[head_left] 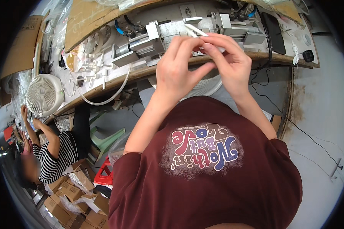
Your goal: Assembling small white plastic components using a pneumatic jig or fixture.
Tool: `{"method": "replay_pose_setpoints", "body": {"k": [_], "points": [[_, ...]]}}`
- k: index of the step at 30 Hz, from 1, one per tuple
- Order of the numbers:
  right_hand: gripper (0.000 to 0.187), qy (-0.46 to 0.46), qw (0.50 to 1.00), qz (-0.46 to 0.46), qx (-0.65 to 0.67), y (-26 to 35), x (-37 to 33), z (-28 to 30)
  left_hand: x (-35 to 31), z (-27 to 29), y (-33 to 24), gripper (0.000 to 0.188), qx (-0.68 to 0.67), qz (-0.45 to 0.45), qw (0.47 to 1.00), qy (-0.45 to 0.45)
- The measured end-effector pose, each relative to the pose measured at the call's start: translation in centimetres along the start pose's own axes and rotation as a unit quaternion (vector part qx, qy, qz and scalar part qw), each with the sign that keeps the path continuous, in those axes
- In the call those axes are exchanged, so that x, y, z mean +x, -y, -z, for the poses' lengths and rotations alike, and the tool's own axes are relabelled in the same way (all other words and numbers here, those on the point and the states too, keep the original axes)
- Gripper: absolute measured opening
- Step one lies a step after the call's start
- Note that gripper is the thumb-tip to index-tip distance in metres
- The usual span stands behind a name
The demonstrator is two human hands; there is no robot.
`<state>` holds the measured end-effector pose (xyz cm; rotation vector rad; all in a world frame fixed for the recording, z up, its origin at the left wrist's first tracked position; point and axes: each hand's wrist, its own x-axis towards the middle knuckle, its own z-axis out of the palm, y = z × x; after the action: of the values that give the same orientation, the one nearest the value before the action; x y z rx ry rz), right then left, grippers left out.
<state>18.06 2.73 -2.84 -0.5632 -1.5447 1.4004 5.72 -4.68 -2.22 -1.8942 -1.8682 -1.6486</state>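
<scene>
My left hand (176,68) and my right hand (231,63) meet over the front of the workbench, fingertips together. Between them is a slim white plastic part (196,29), its rod-like end sticking out past the fingers; the rest of it is covered. Both hands are closed in a pinch on it. Just beyond lies a metal fixture, with a left clamp block (154,32) and a right clamp block (225,23) on either side of a bare metal plate. Several white plastic pieces (91,68) lie on the bench to the left.
A white fan (45,95) stands at the bench's left end. A clear hose (112,100) loops below the bench edge. At the right are a dark flat panel (273,32) and hanging cables. A person in a striped shirt (59,156) sits left, near cardboard boxes (70,191).
</scene>
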Motion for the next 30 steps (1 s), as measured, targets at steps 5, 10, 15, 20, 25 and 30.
{"method": "replay_pose_setpoints", "body": {"k": [5, 10, 15, 20, 25, 30], "points": [[0.027, 0.085, 0.992, 0.046, -0.084, 0.8, 0.1, 0.5, 0.6, 1.0, 0.1, 0.031, -0.025, 0.052, 0.998, -0.006], [0.03, 0.056, 0.998, -0.032, -0.01, 1.9, 0.2, 2.2, -1.1, 2.1, 0.4, 0.028, 0.011, 0.1, 0.994, 0.04], [0.029, 0.042, 0.995, -0.094, 0.003, 2.5, 0.2, 3.9, -3.1, 0.0, 1.7, 0.024, 0.18, -0.003, 0.981, 0.068], [0.026, 0.038, 0.996, -0.016, -0.083, 2.2, -0.3, 3.5, -2.0, -0.8, 2.0, 0.021, 0.24, -0.004, 0.966, 0.09], [0.031, 0.04, 0.989, -0.012, -0.144, 2.1, -0.3, 3.7, -1.4, -0.8, 2.1, 0.022, 0.267, 0.013, 0.958, 0.101], [0.03, 0.052, 0.984, -0.004, -0.169, 1.7, -0.3, 4.0, -1.0, -0.8, 1.9, 0.021, 0.266, 0.02, 0.958, 0.107]]}}
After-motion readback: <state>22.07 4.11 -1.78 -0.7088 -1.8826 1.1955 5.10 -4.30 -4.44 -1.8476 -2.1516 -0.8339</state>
